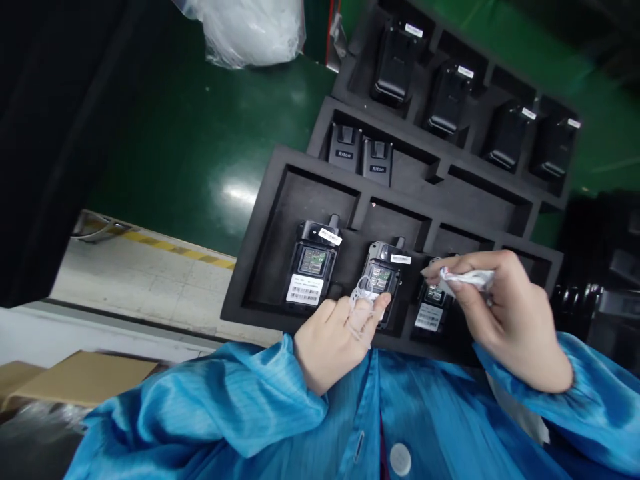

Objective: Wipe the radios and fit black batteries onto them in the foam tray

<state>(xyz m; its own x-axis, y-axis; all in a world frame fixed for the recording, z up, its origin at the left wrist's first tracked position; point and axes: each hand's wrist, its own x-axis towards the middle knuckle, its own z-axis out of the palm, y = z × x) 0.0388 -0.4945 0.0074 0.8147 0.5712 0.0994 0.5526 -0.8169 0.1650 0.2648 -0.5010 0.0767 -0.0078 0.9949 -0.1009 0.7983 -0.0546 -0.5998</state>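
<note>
My left hand is closed around tangled thin white strands, over the lower part of a grey-black handheld device whose back is open. My right hand pinches a small crumpled white packet above another open-backed device, partly hiding it. A third such device, with a white barcode label, lies to the left. All of them rest in the compartments of a black foam tray.
Behind, a second foam tray holds two black "Riton" pieces. Farther back, another tray holds several black devices. A clear plastic bag lies on the green table. Cardboard shows at lower left.
</note>
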